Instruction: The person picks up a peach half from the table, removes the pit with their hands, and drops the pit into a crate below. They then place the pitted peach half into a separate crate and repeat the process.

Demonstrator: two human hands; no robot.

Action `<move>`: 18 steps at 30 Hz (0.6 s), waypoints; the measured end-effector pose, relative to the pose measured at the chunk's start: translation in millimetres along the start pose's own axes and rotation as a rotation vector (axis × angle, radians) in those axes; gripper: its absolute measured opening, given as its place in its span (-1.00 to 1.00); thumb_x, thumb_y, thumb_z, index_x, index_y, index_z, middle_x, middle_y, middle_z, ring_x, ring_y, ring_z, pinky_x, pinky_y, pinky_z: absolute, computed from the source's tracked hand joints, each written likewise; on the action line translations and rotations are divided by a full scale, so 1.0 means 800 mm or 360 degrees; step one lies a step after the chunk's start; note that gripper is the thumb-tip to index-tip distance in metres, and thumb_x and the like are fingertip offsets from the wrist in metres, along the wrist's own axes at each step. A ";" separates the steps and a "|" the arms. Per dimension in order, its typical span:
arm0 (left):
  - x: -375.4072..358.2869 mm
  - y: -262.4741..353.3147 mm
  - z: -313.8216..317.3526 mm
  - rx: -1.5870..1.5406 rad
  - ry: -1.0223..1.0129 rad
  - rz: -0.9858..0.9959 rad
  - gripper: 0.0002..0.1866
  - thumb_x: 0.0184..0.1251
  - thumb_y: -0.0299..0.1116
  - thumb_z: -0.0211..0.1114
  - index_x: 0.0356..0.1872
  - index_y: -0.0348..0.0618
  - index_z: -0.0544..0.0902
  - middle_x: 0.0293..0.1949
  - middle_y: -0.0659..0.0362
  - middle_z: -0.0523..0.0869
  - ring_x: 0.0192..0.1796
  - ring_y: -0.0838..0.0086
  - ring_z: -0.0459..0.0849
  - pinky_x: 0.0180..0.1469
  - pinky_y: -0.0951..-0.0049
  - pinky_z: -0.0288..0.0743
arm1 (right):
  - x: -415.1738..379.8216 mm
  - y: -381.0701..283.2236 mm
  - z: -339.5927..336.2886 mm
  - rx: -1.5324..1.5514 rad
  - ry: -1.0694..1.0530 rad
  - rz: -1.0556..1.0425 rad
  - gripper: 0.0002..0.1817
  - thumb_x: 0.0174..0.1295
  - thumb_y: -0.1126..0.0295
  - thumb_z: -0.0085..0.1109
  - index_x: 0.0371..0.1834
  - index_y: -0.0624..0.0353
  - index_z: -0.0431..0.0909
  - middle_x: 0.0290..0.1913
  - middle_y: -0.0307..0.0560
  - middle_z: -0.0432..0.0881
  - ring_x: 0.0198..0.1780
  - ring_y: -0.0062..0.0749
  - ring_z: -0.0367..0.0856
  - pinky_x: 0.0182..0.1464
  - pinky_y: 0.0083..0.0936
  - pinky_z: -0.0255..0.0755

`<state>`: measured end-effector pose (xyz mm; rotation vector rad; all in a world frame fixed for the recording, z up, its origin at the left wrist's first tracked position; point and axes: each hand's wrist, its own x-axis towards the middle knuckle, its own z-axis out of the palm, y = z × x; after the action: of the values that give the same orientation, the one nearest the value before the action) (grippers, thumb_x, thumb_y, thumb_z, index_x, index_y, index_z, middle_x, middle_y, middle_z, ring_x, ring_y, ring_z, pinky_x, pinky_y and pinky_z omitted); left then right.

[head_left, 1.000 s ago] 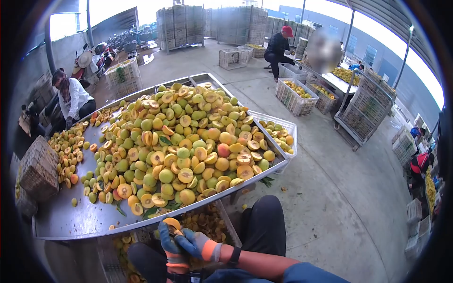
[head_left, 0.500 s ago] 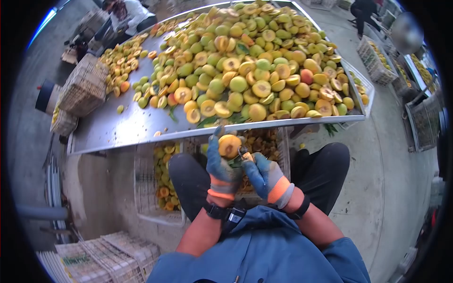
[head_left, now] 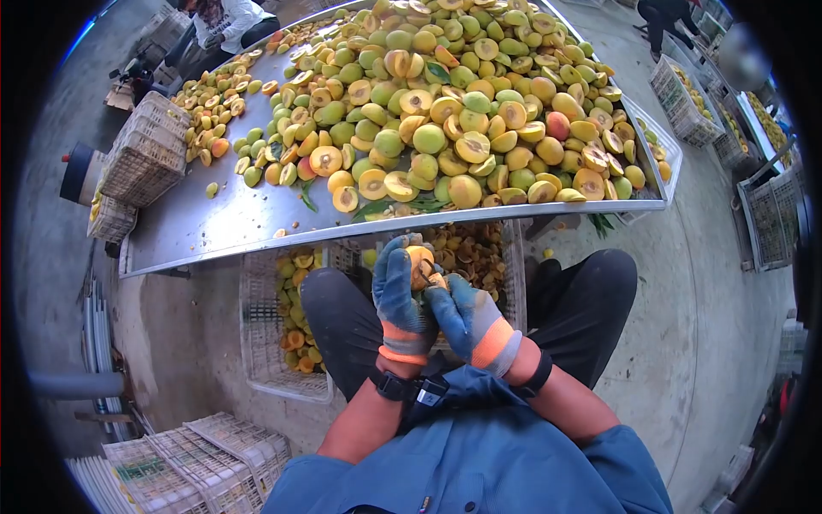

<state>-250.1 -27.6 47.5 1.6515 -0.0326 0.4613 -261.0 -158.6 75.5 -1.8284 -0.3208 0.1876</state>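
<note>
My left hand [head_left: 399, 295], in a blue, grey and orange work glove, is closed around a halved peach-like fruit [head_left: 419, 259] with yellow flesh. My right hand [head_left: 469, 319], gloved the same way, grips the short wooden handle of a pitting tool [head_left: 437, 281]. The tool's dark, curved metal end meets the cut face of the fruit; its tip is hidden there. Both hands are close together above my lap, just in front of the metal table [head_left: 184, 244]. A heap of halved yellow-green fruit [head_left: 411, 128] covers much of that table.
Below the table edge stand a crate of fruit halves [head_left: 295, 392] and a container of brownish fruit scraps [head_left: 479, 261]. Stacked crates [head_left: 145, 158] rest at the table's left end; more crates [head_left: 197, 458] are at lower left. Another person [head_left: 227, 24] sits beyond the table.
The fruit half has turned in my left hand, its cut face now angled toward the tool. My right hand has moved slightly left, bringing the tool into the fruit.
</note>
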 end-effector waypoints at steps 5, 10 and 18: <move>-0.002 -0.004 0.019 -0.0629 0.0139 -0.0412 -0.66 0.74 -0.12 0.00 0.20 -0.15 0.50 0.04 0.06 0.69 -0.03 0.31 0.72 0.08 0.32 0.68 | 0.001 0.024 -0.001 -0.0033 -0.0073 -0.0078 -0.66 0.59 0.21 0.02 -0.06 0.35 0.52 -0.27 0.45 0.69 -0.18 0.46 0.68 -0.22 0.08 0.55; -0.007 -0.001 0.027 -0.0953 0.0267 -0.0650 -0.61 0.74 0.01 -0.03 0.14 -0.09 0.51 -0.07 0.09 0.70 -0.12 0.34 0.71 0.01 0.33 0.66 | 0.004 0.035 -0.002 -0.0309 -0.0167 -0.0061 -0.63 0.60 0.19 -0.01 -0.02 0.35 0.54 -0.27 0.44 0.70 -0.15 0.44 0.69 -0.18 0.05 0.57; -0.003 0.024 0.031 -0.0874 0.0208 -0.0622 -0.53 0.73 0.10 -0.05 0.13 -0.12 0.50 -0.08 0.10 0.68 -0.08 0.34 0.70 0.05 0.33 0.65 | -0.008 0.036 0.001 -0.0412 -0.0011 -0.0676 -0.51 0.16 0.57 0.22 0.20 0.49 0.48 -0.10 0.36 0.57 -0.23 0.27 0.67 -0.26 -0.09 0.63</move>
<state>-250.9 -54.8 63.8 1.0510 0.2383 0.2289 -264.0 -167.3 47.8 -1.9652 -0.7563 -0.1501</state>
